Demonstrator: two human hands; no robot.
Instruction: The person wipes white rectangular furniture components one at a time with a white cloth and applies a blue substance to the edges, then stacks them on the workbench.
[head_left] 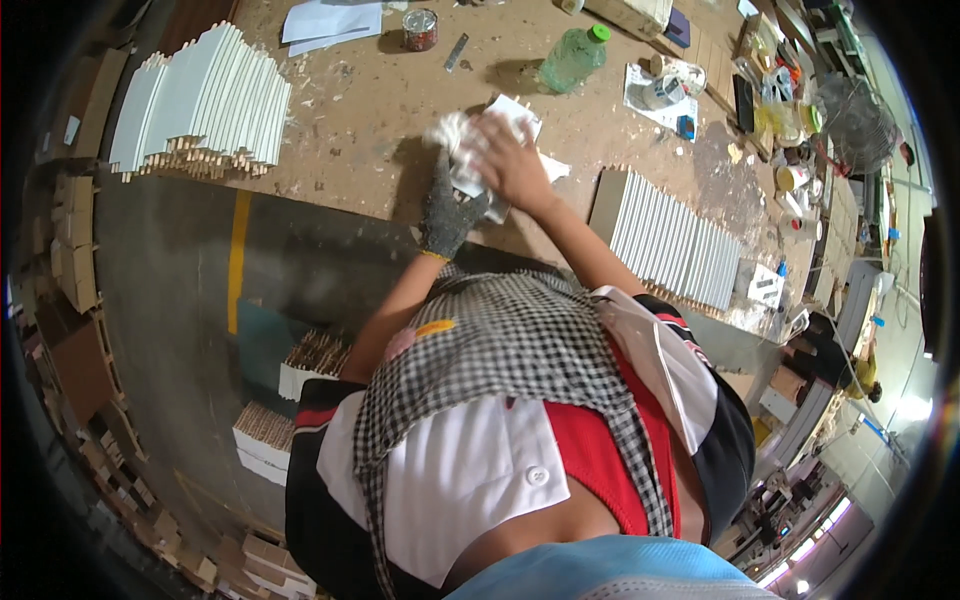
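- A white piece [517,111] is gripped by the curled, grey-gloved left hand [455,213] near the front edge of the workbench [345,150].
- A blurred white wad [447,130] is met at ten o'clock by the bare right hand [510,165]; whether it is grasped cannot be told.
- Around the hands are seen: left slat stack [205,95], nine o'clock; tin can [420,31], eleven; green-capped bottle [575,62], one; right slat stack [665,240], four.

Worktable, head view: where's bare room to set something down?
Largest bare patch: the worktable between the left stack of white slats and the gloved left hand, below the can. Smaller: between the green bottle and the right slat stack. Crowded: around the right hand, with blurred white material, and the right end, packed with containers.
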